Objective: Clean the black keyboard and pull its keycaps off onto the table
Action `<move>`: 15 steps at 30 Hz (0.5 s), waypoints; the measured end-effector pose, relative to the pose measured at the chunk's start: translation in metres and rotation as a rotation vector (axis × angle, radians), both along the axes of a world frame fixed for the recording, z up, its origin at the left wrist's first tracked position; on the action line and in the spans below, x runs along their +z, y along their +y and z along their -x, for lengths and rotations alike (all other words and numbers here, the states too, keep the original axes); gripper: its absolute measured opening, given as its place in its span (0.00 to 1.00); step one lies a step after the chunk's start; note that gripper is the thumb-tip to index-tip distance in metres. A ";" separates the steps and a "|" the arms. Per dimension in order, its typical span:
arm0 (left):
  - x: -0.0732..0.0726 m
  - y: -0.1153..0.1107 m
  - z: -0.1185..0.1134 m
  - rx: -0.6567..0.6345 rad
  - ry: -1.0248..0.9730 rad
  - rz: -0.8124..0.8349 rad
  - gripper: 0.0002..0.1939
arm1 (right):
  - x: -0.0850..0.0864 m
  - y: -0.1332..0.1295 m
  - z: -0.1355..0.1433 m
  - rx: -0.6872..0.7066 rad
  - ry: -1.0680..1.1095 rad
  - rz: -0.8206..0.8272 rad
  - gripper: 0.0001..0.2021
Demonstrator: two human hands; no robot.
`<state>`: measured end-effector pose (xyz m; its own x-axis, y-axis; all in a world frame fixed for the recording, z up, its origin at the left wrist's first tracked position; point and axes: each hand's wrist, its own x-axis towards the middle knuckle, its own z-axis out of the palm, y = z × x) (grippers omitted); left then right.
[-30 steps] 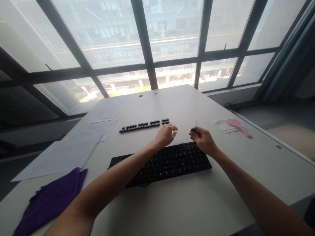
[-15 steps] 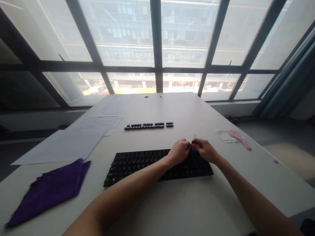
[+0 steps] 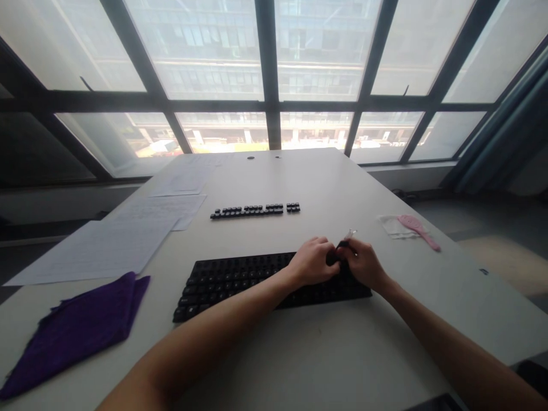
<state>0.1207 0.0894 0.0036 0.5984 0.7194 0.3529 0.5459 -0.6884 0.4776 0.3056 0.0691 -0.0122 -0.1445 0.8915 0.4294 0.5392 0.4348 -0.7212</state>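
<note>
A black full-size keyboard point(image 3: 240, 279) lies across the table in front of me, its right part mostly covered by my hands. My right hand point(image 3: 363, 264) is closed on what looks like a wire keycap puller point(image 3: 343, 244), with a dark body and thin wire prongs pointing up and right. Right beside it, my left hand point(image 3: 312, 260) has its fingers pinched together at the puller's dark end, over the keyboard's right side. Whatever sits between the left fingertips is hidden. Beyond the keyboard, loose black keycaps point(image 3: 248, 213) stand in rows.
A folded purple cloth point(image 3: 81, 331) lies at the left, with paper sheets point(image 3: 107, 245) behind it. At the right, a pink hairbrush point(image 3: 417, 229) rests partly on a white tissue point(image 3: 391, 227). Windows stand beyond the table's far edge.
The puller has tipped, its prongs leaning further right. Both hands have shifted slightly right, still together over the keyboard. The whole view has shifted a little.
</note>
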 end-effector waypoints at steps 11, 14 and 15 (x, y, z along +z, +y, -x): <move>-0.005 0.005 -0.005 -0.023 -0.134 0.118 0.06 | -0.005 0.002 0.002 -0.071 0.296 0.048 0.11; -0.003 0.004 -0.004 -0.031 -0.202 0.145 0.06 | -0.004 -0.001 0.001 -0.098 0.241 -0.005 0.11; -0.002 0.004 -0.004 -0.031 -0.227 0.146 0.06 | -0.004 -0.002 0.001 -0.114 0.220 -0.025 0.11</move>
